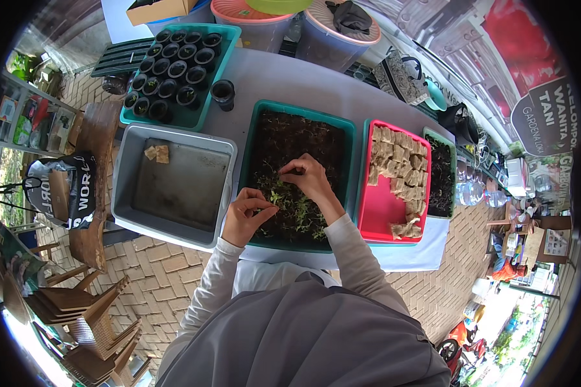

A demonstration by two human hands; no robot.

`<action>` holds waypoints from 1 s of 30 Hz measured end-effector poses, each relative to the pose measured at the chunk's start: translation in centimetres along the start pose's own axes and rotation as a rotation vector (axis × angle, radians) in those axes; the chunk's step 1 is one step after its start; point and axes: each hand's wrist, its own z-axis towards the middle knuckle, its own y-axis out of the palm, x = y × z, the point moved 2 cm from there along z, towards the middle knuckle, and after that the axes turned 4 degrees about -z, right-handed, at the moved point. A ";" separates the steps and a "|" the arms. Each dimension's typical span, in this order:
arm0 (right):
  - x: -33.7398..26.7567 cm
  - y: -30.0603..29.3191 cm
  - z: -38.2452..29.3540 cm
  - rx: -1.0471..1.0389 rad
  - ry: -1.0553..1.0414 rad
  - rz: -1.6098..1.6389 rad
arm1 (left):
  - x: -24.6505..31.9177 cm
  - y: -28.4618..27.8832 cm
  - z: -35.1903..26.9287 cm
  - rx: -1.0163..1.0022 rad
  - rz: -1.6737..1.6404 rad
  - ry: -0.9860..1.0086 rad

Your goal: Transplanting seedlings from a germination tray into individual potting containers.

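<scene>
A green plastic tray (352, 145) of dark soil (295, 133) lies before me, with a patch of small green seedlings (298, 208) in its near half. My left hand (249, 213) is over the tray's left side, thumb and forefinger pinched at a bright green seedling (274, 197). Higher up, my right hand (311, 178) hovers over the soil at the far edge of the patch. Its thumb and forefinger are bent close together; whether anything thin is between them cannot be made out.
To the left stands a grey tub (174, 193) holding a few tan plug pieces (161, 154). Behind it, a teal tray (206, 109) carries several black pots, with one black pot (222, 94) beside it. A red tray (380, 213) of tan plugs (399, 155) and another soil tray (440, 179) are right.
</scene>
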 end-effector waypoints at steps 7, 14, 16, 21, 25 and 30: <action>-0.1 0.3 0.7 -0.029 -0.098 -0.087 | -0.2 0.0 0.2 0.027 -0.023 0.039; -0.4 0.6 0.8 -0.037 -0.177 -0.153 | 0.1 -0.2 0.0 0.030 0.003 0.036; -0.4 0.7 0.9 -0.017 -0.205 -0.163 | 0.2 -0.2 0.0 0.033 0.003 0.034; -0.4 0.6 1.2 0.005 -0.170 -0.118 | 0.3 -0.2 -0.1 0.033 0.003 0.023; -0.3 0.5 1.1 0.013 -0.132 -0.075 | 0.2 -0.2 0.0 0.037 -0.017 0.031; -1.0 -0.8 0.7 0.113 -0.147 0.035 | 0.0 -0.2 0.0 0.042 -0.032 0.041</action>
